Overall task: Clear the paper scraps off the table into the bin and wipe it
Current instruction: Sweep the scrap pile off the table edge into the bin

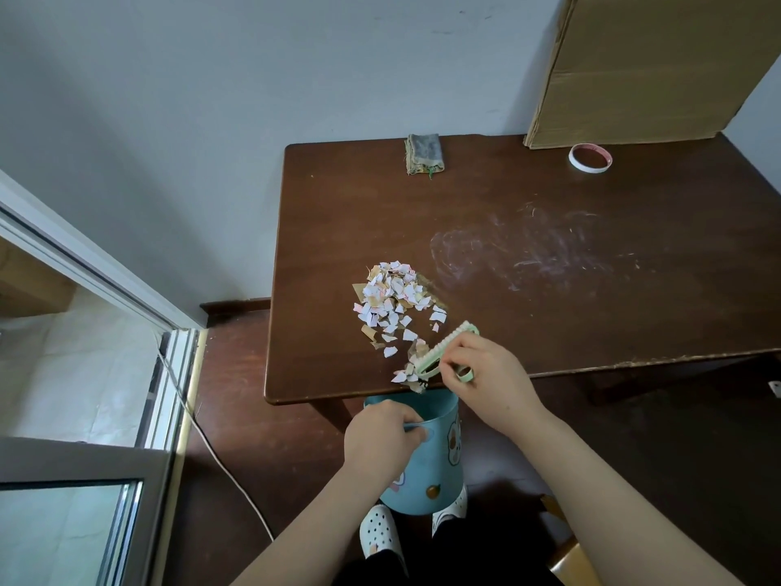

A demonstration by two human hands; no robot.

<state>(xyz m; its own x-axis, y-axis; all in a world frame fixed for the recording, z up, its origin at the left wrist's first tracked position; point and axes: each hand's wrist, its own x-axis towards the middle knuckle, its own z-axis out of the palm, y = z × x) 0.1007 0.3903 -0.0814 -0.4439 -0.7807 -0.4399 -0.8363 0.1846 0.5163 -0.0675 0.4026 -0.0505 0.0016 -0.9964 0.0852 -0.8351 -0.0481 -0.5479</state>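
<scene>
Left hand grips bin rim, holding it below table edge. Right hand clamps brush, bristles down at near edge. Scraps heaped just beyond brush, trail reaching lip above bin. Step: sweeping scraps in. Next stroke likely needs brush set behind heap, drawn toward bin. Cloth at far edge; wiping not yet begun.

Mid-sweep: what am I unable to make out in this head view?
- Inside the bin, head view: hidden by table edge and left hand; fill unknown.
- brush handle, head view: covered by right hand.
- cardboard box, head view: cut off by top frame edge.
</scene>
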